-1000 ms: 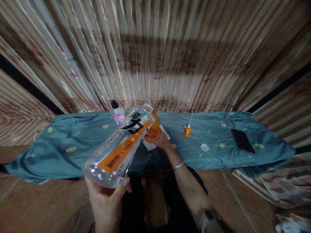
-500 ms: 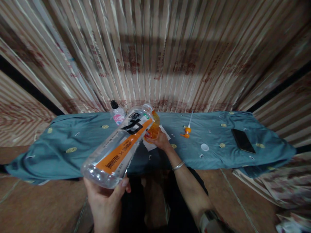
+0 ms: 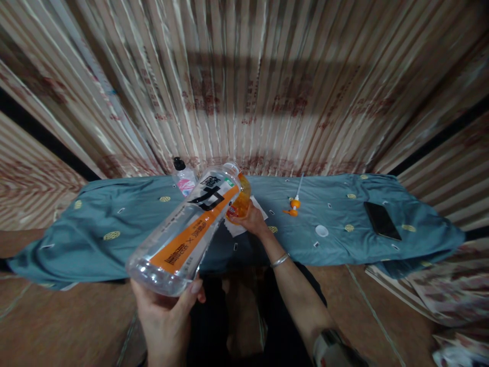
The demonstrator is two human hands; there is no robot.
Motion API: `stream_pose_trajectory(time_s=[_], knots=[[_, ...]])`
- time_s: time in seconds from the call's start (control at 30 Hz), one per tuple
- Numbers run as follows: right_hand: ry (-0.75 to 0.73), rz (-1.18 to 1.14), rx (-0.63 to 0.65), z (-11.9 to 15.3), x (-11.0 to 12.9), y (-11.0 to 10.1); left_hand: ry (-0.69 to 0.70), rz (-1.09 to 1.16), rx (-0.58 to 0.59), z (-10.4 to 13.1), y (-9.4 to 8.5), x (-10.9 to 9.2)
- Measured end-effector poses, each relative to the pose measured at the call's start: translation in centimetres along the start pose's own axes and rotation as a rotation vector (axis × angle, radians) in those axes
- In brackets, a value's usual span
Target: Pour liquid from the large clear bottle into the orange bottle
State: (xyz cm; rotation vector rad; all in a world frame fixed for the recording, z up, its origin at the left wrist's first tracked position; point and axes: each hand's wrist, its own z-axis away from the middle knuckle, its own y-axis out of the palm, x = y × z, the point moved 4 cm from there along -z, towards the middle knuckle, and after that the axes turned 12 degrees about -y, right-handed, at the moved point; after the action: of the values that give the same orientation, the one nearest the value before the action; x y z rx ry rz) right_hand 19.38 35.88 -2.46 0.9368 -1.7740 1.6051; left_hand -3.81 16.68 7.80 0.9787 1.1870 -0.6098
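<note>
My left hand [image 3: 166,306] grips the base of a large clear plastic bottle [image 3: 187,229] with an orange and white label. The bottle is tilted, its neck pointing up and away to the right. Behind that neck, an orange see-through bottle [image 3: 241,201] is held by my right hand [image 3: 250,219], fingers wrapped round its lower part. The clear bottle's neck hides the top of the orange one, so I cannot tell whether the two mouths touch. Under the orange bottle lies a white paper tissue [image 3: 237,230]. An orange pump head [image 3: 294,205] with a white tube rests to the right.
A clear bottle with a black cap and pink label [image 3: 185,178] stands at the back left. A white round disc [image 3: 321,231] and a black phone [image 3: 382,220] lie on the right of the teal cloth [image 3: 137,204]. A striped curtain [image 3: 244,92] hangs close behind.
</note>
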Motion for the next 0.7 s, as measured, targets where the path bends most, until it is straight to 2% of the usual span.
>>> stream_pose_trajectory(time_s=[0.2,0.37,0.7], knots=[[-0.017,-0.008,0.000,0.1,0.2,-0.1,-0.015,-0.021,0.053,-0.5,-1.2,1.0],[0.000,-0.006,0.025,0.3,0.5,-0.2,-0.038,-0.044,0.038,-0.7,-1.9,1.7],[0.008,0.008,0.035,0.2,0.6,-0.2,-0.022,-0.058,0.059,-0.8,-1.7,1.3]])
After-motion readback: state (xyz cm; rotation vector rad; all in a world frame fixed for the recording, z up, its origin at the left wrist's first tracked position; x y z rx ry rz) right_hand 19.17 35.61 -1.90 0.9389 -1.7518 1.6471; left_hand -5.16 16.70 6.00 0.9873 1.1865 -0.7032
